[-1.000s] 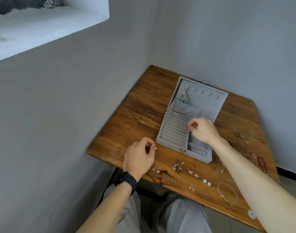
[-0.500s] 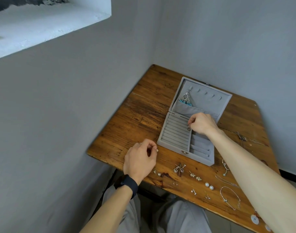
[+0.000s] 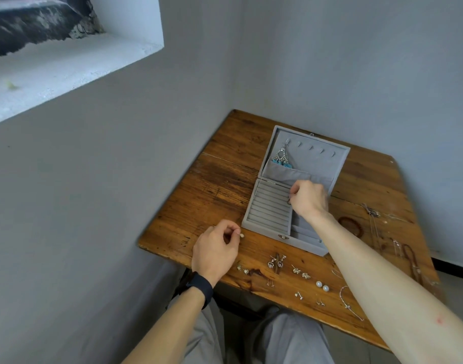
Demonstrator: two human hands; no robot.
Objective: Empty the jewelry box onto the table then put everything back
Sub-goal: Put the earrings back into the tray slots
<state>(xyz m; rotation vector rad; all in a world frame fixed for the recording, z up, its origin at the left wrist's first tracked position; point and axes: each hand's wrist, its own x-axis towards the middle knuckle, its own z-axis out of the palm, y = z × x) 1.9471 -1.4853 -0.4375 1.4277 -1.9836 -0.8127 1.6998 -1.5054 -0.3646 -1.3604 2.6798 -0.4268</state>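
Over the jewelry box (image 3: 267, 208), the right hand (image 3: 308, 199) pinches a small piece (image 3: 288, 201).

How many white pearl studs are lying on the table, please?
2: one pearl stud and a second side by side near the front edge; left hand pinches a similar bead.

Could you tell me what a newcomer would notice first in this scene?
The open grey box on the wooden table stands out, with the right hand pinching a small piece at the edge of its ring rows and a blue-beaded earring hanging in its lid. The left hand pinches a white stud left of the box. Earrings, among them two pearl studs, lie scattered along the table's near edge.
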